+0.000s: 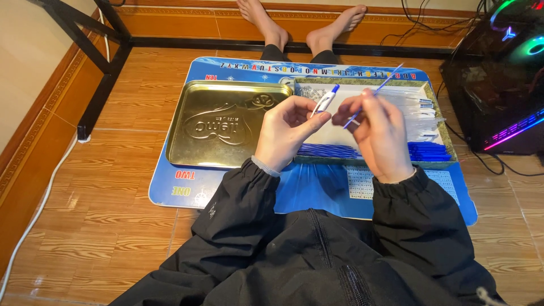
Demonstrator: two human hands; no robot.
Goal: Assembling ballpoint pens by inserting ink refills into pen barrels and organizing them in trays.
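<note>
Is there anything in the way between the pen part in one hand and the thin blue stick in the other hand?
Nothing visible is. The left hand holds the white pen barrel and the right hand holds the thin blue refill. Only open air lies between them, above the tray of pen parts.

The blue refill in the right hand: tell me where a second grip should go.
On the bare upper length of the blue refill, from the far side. It slants up and away above the right hand, whose fingers cover the lower part near the tip.
</note>
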